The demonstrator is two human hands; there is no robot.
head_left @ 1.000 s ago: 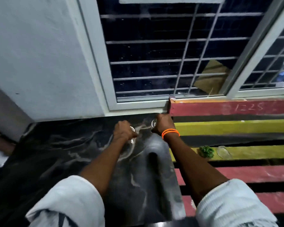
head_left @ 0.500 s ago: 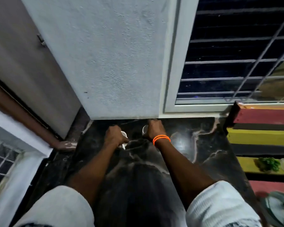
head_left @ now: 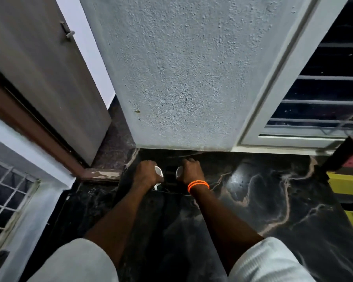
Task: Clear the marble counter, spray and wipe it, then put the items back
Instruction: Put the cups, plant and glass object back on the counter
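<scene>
The black marble counter (head_left: 273, 200) with pale veins fills the lower middle and right of the head view. My left hand (head_left: 146, 175) is closed around a small white cup (head_left: 159, 172), of which only the rim side shows. Beside it, my right hand (head_left: 192, 173), with orange bands on the wrist, grips a second small white cup (head_left: 179, 173). Both hands are at the back of the counter, just in front of the rough grey wall (head_left: 192, 78). I cannot tell whether the cups touch the marble.
A grey door (head_left: 43, 78) with a brown frame stands at the left, a barred window (head_left: 0, 192) below it. A second barred window (head_left: 324, 88) is at the upper right. Coloured striped steps (head_left: 348, 184) adjoin the counter's right edge.
Both hands, each holding its cup, have moved left along the back of the counter, from beside the striped steps under the window to the wall by the door. The view swung left with them.
</scene>
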